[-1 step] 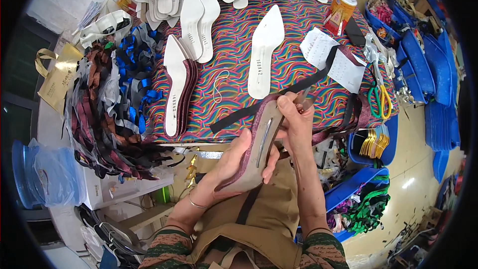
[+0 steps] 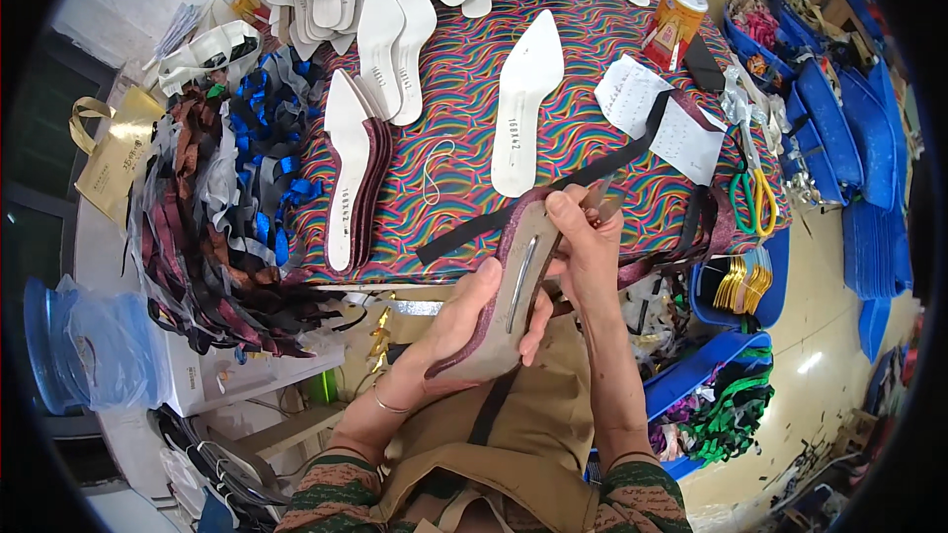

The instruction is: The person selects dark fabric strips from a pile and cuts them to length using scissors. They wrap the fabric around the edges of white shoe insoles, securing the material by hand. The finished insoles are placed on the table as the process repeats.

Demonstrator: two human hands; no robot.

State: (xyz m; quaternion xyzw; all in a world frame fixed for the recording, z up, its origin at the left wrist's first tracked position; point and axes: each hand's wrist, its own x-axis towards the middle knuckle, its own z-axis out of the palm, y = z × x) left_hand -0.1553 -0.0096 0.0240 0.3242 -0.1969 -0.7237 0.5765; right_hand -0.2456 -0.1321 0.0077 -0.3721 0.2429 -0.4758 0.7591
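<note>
An insole (image 2: 512, 308) with a grey-brown underside and a narrow metal shank (image 2: 526, 266) is held over the table's front edge. Glittery burgundy strip runs along its left edge. My left hand (image 2: 462, 321) is wrapped round the wide lower part, fingertips showing at its right side. Up at the heel end my right hand (image 2: 585, 237) pinches the insole, thumb on top; a dark flat piece beyond its fingers is hard to make out. Behind lie a black strip (image 2: 474, 233) and a white insole (image 2: 526, 104). A stack of burgundy-edged insoles (image 2: 348, 173) lies to the left.
Many white insoles (image 2: 321, 0) are piled at the back of the patterned table. Hanging strips (image 2: 188, 227) crowd the left side. Scissors (image 2: 755, 192), a paper sheet (image 2: 632, 99) and an orange-labelled bottle (image 2: 679, 15) lie or stand right. Blue bins (image 2: 691, 375) are beside the table.
My right thumb has shifted very slightly on the heel end of the insole. Everything else looks the same.
</note>
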